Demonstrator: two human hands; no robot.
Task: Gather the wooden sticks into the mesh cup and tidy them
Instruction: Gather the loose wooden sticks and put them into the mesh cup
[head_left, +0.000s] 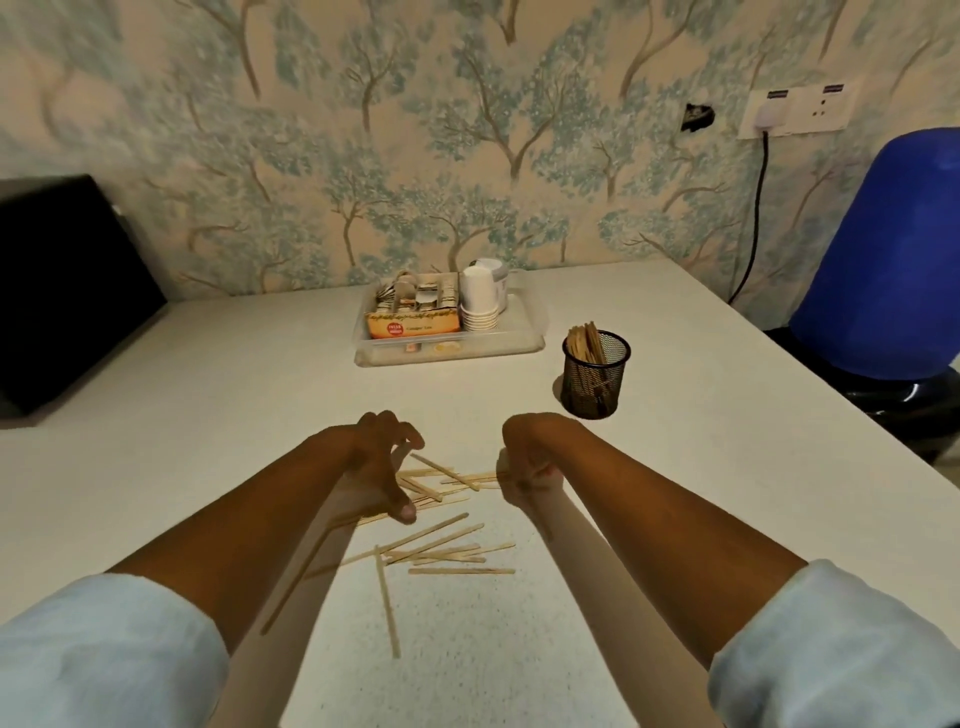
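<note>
Several wooden sticks (436, 548) lie scattered on the white table (208, 415) in front of me, in a far cluster and a near cluster. My left hand (382, 467) hovers over the far cluster with curled fingers, its thumb down on the sticks, and seems to pinch one. My right hand (527, 460) is curled into a fist at the right ends of those sticks; whether it holds any is hidden. The black mesh cup (596, 382) stands upright to the far right of my right hand, with a bundle of sticks inside.
A clear plastic tray (519, 343) at the back centre holds a box of sachets and stacked white paper cups. A black box (67, 291) sits at the far left. A blue water bottle (888, 260) stands beyond the table's right edge.
</note>
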